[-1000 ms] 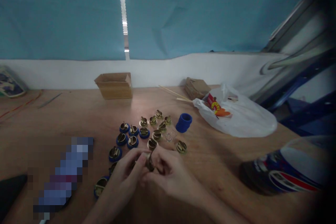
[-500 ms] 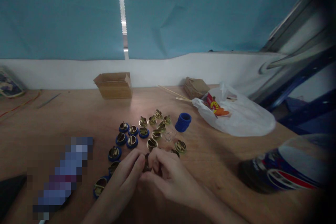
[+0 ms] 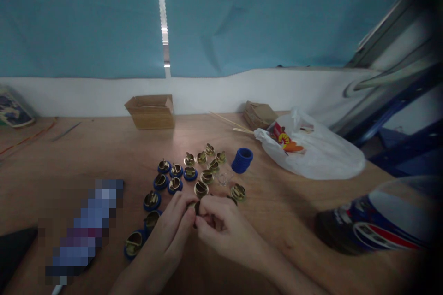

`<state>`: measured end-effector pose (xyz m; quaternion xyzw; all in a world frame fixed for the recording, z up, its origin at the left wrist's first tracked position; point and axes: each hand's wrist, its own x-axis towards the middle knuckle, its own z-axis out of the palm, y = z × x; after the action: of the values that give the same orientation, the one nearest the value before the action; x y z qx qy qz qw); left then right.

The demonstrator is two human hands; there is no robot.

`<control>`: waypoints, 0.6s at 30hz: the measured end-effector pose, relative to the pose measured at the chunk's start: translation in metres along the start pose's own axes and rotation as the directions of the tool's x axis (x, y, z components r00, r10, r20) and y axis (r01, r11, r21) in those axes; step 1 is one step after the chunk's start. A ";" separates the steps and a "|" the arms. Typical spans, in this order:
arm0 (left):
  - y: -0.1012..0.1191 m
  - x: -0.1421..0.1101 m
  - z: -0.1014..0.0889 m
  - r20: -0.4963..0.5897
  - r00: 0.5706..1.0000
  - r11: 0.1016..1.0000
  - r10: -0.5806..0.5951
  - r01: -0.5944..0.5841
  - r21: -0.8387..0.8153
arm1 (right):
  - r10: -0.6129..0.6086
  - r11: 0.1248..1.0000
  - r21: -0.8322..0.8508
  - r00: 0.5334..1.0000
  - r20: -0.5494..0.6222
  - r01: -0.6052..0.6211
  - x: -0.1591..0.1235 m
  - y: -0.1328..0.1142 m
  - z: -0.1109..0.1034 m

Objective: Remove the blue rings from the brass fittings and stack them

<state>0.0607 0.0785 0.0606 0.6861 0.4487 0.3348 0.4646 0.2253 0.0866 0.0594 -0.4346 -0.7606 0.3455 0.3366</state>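
My left hand [image 3: 168, 233] and my right hand [image 3: 230, 230] meet at the front middle of the table, fingers pinched around a small brass-coloured round fitting [image 3: 194, 205]. Most of that piece is hidden by the fingers. Left of my hands stand several brass fittings with blue rings around their bases, such as the ringed fitting [image 3: 152, 200]. Just beyond my fingertips are several bare brass fittings, among them the flanged brass fitting [image 3: 201, 188]. A stack of blue rings [image 3: 242, 160] leans slightly behind my right hand. Near it lie clear rings [image 3: 223, 178].
A cardboard box [image 3: 153, 113] stands open by the wall. A white plastic bag [image 3: 321, 154], thin sticks [image 3: 228, 121] and a brown packet [image 3: 259, 115] lie back right. A large bottle [image 3: 374, 221] lies at right. A blurred-out phone-like object [image 3: 83, 230] lies at left.
My fingers have shifted around the brass fitting, and my hands are slightly closer together. Part of another fitting now shows behind my right hand. The things on the table stay put.
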 end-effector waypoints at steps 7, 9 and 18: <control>0.002 0.000 0.003 -0.013 1.000 0.999 -0.003 0.002 -0.035 | 0.070 0.995 0.072 0.997 0.010 -0.071 0.000 -0.001 0.000; 0.001 0.001 0.003 -0.014 0.999 0.998 -0.035 0.034 -0.052 | 0.118 0.972 0.200 0.992 0.036 -0.123 0.001 -0.002 -0.003; 0.007 0.000 0.004 -0.105 0.992 0.997 -0.074 0.070 -0.038 | 0.060 0.983 -0.130 0.896 -0.441 -0.130 0.009 0.020 -0.048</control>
<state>0.0661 0.0763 0.0654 0.6426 0.4915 0.3617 0.4633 0.2695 0.1137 0.0706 -0.5623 -0.6686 0.1954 0.4456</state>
